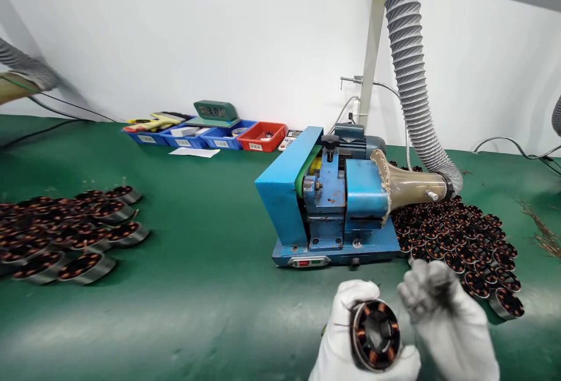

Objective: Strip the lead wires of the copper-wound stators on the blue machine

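My left hand (342, 334), in a white glove, grips a round motor stator (376, 335) with copper windings, a black inside and a metal outer ring. Its open face is turned toward me, and thin wires stick out at its left side. Just to the right is my right hand (451, 317), also white-gloved, with dark smudges on the fingers. Its fingers look curled together but are blurred by motion; whatever they hold, if anything, I cannot make out. It appears apart from the stator.
A blue belt grinding machine (324, 205) stands ahead, joined to a grey exhaust hose (407, 65). Many stators (464, 241) sit at its right, and another group of stators (70, 232) at the left. Blue bins (223, 138) and a red bin (263, 135) line the wall.
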### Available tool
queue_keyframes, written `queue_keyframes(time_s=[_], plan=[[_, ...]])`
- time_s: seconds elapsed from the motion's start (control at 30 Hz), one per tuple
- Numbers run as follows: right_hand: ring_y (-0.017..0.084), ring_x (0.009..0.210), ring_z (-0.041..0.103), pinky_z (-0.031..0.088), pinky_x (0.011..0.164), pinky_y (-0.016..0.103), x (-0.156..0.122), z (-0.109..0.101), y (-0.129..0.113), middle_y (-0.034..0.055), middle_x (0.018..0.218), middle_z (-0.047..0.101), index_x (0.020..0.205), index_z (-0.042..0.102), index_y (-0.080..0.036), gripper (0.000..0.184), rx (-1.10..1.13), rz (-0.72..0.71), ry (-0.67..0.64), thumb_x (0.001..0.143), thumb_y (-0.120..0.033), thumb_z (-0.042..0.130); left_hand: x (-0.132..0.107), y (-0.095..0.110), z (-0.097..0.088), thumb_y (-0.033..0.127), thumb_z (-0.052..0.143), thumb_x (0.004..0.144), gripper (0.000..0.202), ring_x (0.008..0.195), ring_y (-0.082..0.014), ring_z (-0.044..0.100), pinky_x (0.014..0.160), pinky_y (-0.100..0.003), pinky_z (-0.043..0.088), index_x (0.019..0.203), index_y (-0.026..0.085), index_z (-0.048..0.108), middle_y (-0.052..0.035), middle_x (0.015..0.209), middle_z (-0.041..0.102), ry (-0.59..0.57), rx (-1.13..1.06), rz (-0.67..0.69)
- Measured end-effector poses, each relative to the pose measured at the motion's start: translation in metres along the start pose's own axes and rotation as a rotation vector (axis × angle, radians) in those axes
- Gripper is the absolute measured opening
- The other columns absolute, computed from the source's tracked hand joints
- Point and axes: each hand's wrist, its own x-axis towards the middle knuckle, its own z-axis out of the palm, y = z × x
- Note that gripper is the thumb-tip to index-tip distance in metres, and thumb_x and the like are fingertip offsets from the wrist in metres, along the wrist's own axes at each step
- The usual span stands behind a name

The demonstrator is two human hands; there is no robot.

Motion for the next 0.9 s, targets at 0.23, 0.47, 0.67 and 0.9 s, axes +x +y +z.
queue_keyframes(time_s=[0.23, 0.47, 0.67, 0.9], plan=[[0.02, 0.067, 0.065, 0.053, 0.062, 0.029, 0.003, 0.019, -0.002, 0.0052, 0.07, 0.072, 0.068, 0.078, -0.022, 0.014, -0.35, 0.008, -0.103, 0.059, -0.031, 0.084, 0.0, 0.021, 0.002, 0.009, 0.057, 0.071, 0.053, 0.101, -0.0223, 0.054, 0.085, -0.035, 0.05, 0.12, 0.026, 0.044, -0.0065, 0.104, 0.048, 0.066, 0.358, 0.507], [0.012, 0.058, 0.065, 0.055, 0.058, 0.022, 0.008, 0.006, -0.001, 0.0009, 0.072, 0.074, 0.076, 0.077, -0.027, 0.019, 0.074, -0.074, 0.227, 0.063, -0.039, 0.083, 0.004, 0.019, 0.01, 0.007, 0.06, 0.07, 0.056, 0.097, -0.0191, 0.05, 0.086, -0.032, 0.047, 0.119, 0.028, 0.042, -0.004, 0.101, 0.045, 0.14, 0.353, 0.502], [0.027, 0.082, 0.072, 0.058, 0.075, 0.034, 0.01, 0.011, 0.039, 0.0075, 0.088, 0.078, 0.087, 0.076, -0.021, 0.048, -0.411, -0.141, 0.188, 0.046, -0.04, 0.089, 0.029, -0.012, 0.021, 0.026, 0.071, 0.07, 0.051, 0.093, -0.0207, 0.061, 0.084, -0.038, 0.052, 0.113, 0.026, 0.045, -0.0047, 0.106, 0.054, 0.251, -0.002, 0.08], [0.027, 0.09, 0.071, 0.055, 0.085, 0.039, 0.04, 0.025, 0.052, 0.0101, 0.098, 0.076, 0.096, 0.071, -0.016, 0.037, -0.588, -0.082, 0.277, 0.062, -0.031, 0.078, 0.066, -0.016, 0.035, 0.027, 0.069, 0.064, 0.051, 0.1, -0.0225, 0.06, 0.09, -0.041, 0.049, 0.107, 0.023, 0.041, -0.0101, 0.114, 0.052, 0.395, -0.234, -0.197]])
